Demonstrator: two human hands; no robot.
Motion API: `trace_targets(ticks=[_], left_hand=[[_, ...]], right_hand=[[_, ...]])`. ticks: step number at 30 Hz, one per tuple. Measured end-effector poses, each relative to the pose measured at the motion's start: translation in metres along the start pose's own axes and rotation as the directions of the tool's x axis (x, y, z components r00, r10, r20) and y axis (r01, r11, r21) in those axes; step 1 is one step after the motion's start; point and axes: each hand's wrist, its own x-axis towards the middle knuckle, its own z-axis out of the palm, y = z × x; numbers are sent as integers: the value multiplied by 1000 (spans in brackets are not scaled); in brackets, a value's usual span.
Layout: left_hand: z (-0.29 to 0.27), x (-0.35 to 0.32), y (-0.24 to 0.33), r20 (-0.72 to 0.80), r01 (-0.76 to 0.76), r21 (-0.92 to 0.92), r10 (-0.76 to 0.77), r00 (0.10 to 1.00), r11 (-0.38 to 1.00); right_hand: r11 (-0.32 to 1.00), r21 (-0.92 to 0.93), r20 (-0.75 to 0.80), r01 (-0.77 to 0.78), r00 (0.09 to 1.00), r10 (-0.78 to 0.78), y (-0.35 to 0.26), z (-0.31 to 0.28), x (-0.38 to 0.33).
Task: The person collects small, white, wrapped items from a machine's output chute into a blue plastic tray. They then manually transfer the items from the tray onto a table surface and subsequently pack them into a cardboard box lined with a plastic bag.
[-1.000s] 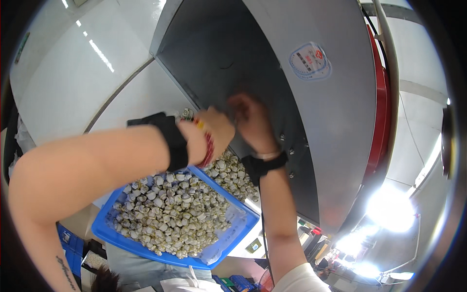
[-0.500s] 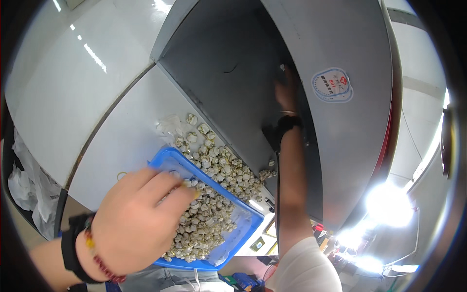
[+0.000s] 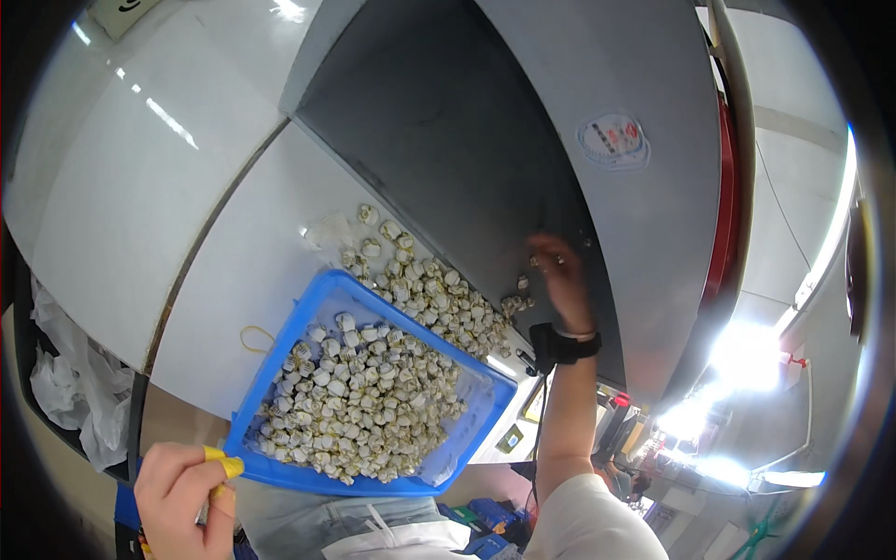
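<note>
A blue plastic tray (image 3: 313, 297) holds a heap of small, knobbly whitish pieces (image 3: 359, 401) with yellowish edges. More of these loose pieces (image 3: 439, 303) lie along its far side on the white surface. Just off the tray's near left corner is my left hand (image 3: 187, 499), yellow wraps on its fingertips, fingers curled together; whether a piece sits between them is hidden. My right hand (image 3: 562, 285) reaches over the dark grey recess (image 3: 420, 112), smeared by motion. A small pale piece shows by its fingertips, and a few more lie just left of the hand.
The grey housing (image 3: 551, 75) with an oval sticker (image 3: 613, 140) rises beyond my right hand. A rubber band (image 3: 257, 339) and a clear plastic scrap (image 3: 329, 231) lie on the white table (image 3: 210, 308). Plastic bags (image 3: 84, 392) fill a dark bin at the left.
My left hand has moved from over the tray down and left to its near corner. My right hand has drawn back toward me within the grey recess.
</note>
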Motion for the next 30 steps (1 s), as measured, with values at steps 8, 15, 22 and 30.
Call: trace_targets(ticks=[8,15,22,30], left_hand=[[-4,6,9,170,16,-32,-10,985,999],[7,8,6,184,-6,-28,11,983,1000],[31,5,5,149,-26,-39,32,988,999],[14,5,9,220,22,-26,-15,975,999]], right_hand=[[946,246,72,-212,977,200,-16,16,-36],[880,433,259,-193,962,84,-74,2,-92],[976,133,-187,-174,962,197,70,-1,-35],[893,313,356,-324,912,206,-46,5,-98]])
